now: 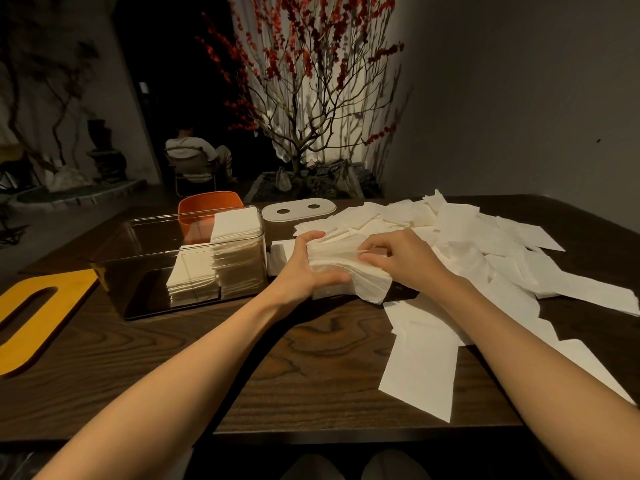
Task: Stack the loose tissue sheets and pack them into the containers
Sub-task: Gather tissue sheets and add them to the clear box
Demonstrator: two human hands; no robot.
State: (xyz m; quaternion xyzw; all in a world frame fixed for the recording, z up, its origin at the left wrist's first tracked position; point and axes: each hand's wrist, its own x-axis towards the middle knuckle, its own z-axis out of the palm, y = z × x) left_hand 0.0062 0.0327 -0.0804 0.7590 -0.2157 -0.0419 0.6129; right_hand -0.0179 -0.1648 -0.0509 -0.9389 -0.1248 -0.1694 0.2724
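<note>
A yellow lid [31, 313] lies far left of the grips on the dark surface [311, 358]. A clear box [145, 258] holding two tissue piles [221, 261] stands just left of the left hand [306, 268]. That grip curls around the tissue stack [346, 271], which sits between both hands. The right hand [398, 258] pinches the stack's top edge. Loose sheets [485, 244] spread right of it.

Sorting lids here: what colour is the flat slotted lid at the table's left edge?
Yellow lid, clearest in the head view.
</note>
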